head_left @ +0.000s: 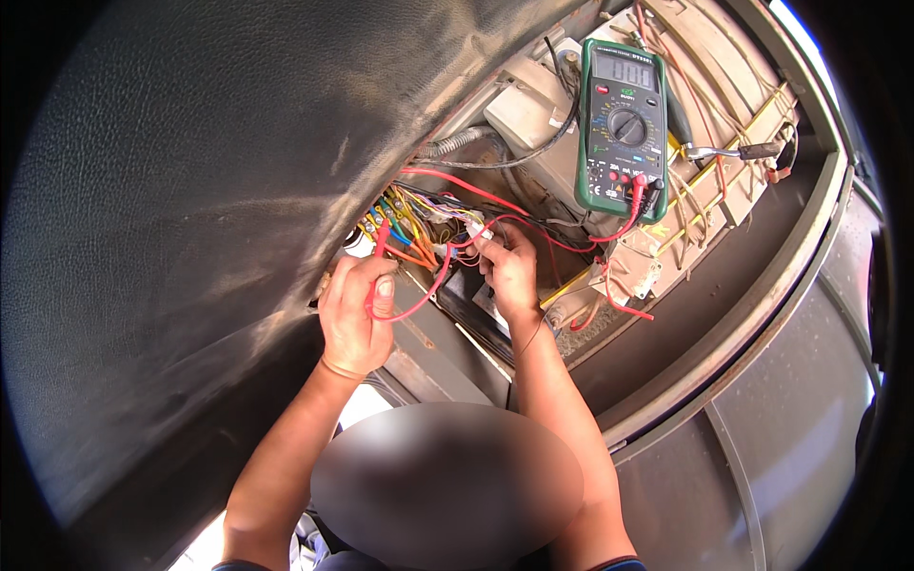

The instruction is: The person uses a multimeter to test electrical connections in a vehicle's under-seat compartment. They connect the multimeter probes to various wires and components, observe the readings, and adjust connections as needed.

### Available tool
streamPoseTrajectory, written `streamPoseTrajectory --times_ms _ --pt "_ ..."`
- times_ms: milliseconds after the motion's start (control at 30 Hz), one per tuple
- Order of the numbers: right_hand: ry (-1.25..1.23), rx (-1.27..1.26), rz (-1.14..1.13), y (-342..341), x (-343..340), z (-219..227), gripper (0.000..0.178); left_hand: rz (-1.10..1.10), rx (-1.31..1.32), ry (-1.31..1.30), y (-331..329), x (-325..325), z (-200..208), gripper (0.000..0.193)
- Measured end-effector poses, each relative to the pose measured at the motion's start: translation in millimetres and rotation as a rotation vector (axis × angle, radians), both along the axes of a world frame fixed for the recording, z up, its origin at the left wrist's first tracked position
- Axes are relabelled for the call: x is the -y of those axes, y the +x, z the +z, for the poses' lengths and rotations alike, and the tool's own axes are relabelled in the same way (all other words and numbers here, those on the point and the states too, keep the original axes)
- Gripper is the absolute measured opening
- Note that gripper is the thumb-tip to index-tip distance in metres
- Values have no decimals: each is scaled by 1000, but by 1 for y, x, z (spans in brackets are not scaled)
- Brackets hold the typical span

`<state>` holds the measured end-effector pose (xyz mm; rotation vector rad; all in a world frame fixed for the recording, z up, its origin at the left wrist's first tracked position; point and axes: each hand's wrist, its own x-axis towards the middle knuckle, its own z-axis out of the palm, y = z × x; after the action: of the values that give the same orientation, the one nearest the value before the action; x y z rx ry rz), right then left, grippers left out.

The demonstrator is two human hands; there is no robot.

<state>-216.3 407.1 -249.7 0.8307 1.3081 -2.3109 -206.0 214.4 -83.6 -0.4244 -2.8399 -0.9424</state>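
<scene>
My left hand (pixel 354 319) is closed around a red test probe (pixel 381 239), whose tip points up at a row of terminals (pixel 387 213) with yellow, orange and blue wires. I cannot tell whether the tip touches metal. In my right hand (pixel 510 272), the fingers pinch a white plug connector (pixel 479 231) with thin wires running out of it. A green-cased multimeter (pixel 626 127) lies beyond my right hand, its screen lit with digits. Its red test lead (pixel 635 211) loops across to the probe. A black lead plug sits beside the red one.
A large black padded panel (pixel 190 190) rises on the left. Right of the meter lies a ratchet wrench (pixel 733 151) on a beige unit (pixel 709 62) with thin pipes. A curved metal rim (pixel 752 333) bounds the compartment on the right. A loose red wire (pixel 624 306) pokes out near my right wrist.
</scene>
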Motion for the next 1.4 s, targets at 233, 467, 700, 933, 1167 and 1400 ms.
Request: streamPoseTrajectory --times_ms 233,467,700,933,1167,1400 --pt "171 -129 -137 -2 -1 -12 25 -2 12 6 0 -1 1 15" --pt "207 -67 -30 -2 -7 -20 18 2 14 6 0 0 0 15" --pt "135 -100 190 0 -7 -3 17 1 5 -1 0 0 -1 15" --pt "324 -34 100 0 -8 -22 20 -1 3 4 -1 -2 0 15" --pt "482 -93 74 3 -3 -35 23 16 31 2 0 0 0 15" --pt "874 -223 164 8 -19 -66 17 25 28 7 0 -2 1 15"
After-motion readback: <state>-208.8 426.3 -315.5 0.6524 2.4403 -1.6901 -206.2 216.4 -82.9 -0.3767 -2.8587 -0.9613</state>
